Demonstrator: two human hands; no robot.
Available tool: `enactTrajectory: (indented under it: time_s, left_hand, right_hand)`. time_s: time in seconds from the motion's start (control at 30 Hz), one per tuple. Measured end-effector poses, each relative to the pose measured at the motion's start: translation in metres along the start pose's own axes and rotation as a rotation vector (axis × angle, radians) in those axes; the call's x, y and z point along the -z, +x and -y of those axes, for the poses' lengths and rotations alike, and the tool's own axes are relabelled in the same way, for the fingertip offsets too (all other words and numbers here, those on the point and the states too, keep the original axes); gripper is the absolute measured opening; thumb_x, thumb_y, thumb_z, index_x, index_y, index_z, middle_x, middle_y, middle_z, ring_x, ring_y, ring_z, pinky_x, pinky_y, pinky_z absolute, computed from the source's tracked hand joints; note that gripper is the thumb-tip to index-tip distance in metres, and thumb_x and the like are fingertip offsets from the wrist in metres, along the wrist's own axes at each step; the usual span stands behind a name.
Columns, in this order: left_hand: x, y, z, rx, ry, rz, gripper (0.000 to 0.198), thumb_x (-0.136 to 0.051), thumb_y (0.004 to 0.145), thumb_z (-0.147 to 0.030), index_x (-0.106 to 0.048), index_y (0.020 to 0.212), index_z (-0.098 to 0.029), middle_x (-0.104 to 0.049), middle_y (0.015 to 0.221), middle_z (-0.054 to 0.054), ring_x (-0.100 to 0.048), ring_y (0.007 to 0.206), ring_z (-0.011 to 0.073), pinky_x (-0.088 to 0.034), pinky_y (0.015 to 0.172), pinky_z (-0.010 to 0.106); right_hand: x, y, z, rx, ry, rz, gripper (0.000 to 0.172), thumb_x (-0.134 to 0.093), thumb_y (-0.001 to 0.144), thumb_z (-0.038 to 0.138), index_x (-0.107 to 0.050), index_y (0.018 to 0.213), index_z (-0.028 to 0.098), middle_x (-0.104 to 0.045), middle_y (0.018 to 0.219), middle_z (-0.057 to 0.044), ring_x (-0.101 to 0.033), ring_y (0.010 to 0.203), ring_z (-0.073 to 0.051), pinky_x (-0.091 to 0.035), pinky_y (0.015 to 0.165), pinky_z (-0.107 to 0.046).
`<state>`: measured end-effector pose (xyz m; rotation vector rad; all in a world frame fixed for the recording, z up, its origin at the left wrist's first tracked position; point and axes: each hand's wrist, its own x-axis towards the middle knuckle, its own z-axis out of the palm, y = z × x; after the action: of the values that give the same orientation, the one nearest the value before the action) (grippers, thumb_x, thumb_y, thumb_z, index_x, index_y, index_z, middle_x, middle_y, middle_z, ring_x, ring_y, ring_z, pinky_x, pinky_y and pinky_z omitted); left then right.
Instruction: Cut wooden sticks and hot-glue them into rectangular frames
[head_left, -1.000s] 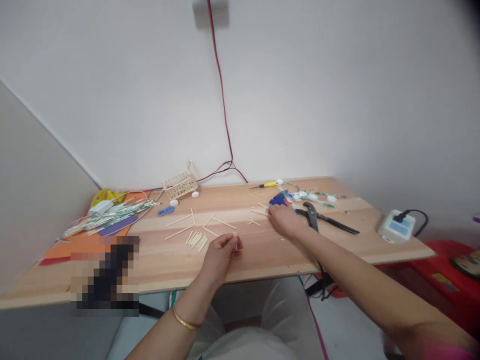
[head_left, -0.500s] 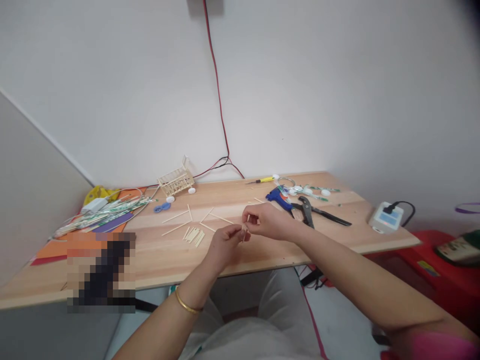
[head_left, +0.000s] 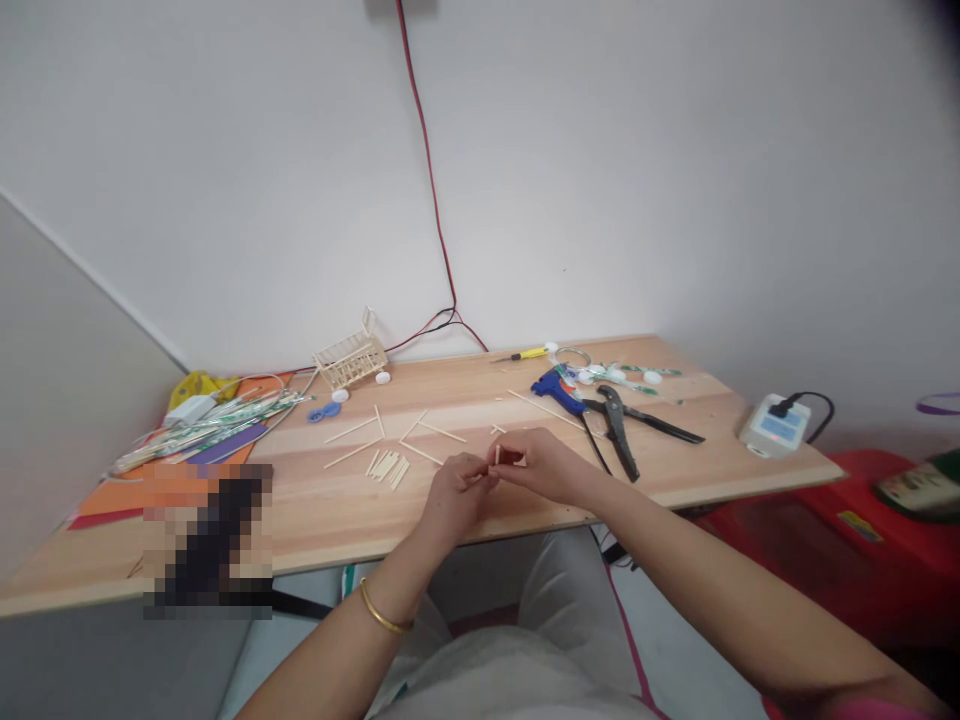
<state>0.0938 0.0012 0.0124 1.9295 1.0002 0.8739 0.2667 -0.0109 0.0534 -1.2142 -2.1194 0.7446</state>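
Note:
My left hand [head_left: 455, 492] and my right hand [head_left: 541, 465] meet just above the front middle of the wooden table [head_left: 322, 520]. Both pinch small cut wooden sticks [head_left: 496, 454] between fingertips, the fingertips almost touching each other. A pile of short cut sticks [head_left: 388, 467] and several longer sticks [head_left: 352, 430] lie on the table just left of my hands. A gold bangle sits on my left wrist.
A blue glue gun [head_left: 556, 388] and black pliers [head_left: 622, 425] lie right of my hands. A small stick-built cart [head_left: 350, 359] stands at the back. Coloured sheets and wrapped sticks [head_left: 210, 425] lie at the left. A white power adapter [head_left: 772, 428] sits at the right edge.
My right hand drew back from near the glue gun with a small stick and joined my left hand at the front middle. The view shifted slightly.

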Motion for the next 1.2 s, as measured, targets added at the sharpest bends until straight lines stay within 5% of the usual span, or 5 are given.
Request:
enactTrajectory:
  time_s: [0.23,0.6,1.2]
  left_hand:
    - [-0.007,-0.01,0.007,0.018,0.294,0.05,0.016,-0.053,0.075,-0.021,-0.069,0.072,-0.021,-0.066,0.072,0.005,-0.056,0.075,0.0185,-0.035,0.07,0.027]
    - [-0.005,-0.015,0.006,0.012,0.355,0.012,0.012,-0.058,0.074,-0.024,-0.069,0.068,-0.02,-0.066,0.072,0.005,-0.055,0.075,0.019,-0.032,0.069,0.029]
    - [-0.005,-0.017,-0.002,0.132,0.377,0.032,0.013,-0.061,0.07,-0.029,-0.067,0.061,-0.021,-0.062,0.064,0.005,-0.053,0.076,0.0208,-0.029,0.069,0.03]
  right_hand:
    - [-0.015,-0.011,-0.01,-0.057,-0.062,0.025,0.012,-0.055,0.08,0.024,-0.065,0.079,0.017,-0.065,0.072,-0.001,-0.057,0.065,-0.013,-0.04,0.061,-0.022]
    - [-0.017,-0.01,0.006,-0.011,-0.267,0.11,0.01,-0.052,0.082,0.019,-0.062,0.079,0.017,-0.064,0.074,-0.003,-0.054,0.067,-0.015,-0.037,0.063,-0.024]
    - [-0.032,-0.02,-0.004,-0.083,-0.136,0.007,0.006,-0.054,0.079,0.019,-0.06,0.078,0.018,-0.063,0.073,-0.001,-0.056,0.069,-0.014,-0.038,0.063,-0.023]
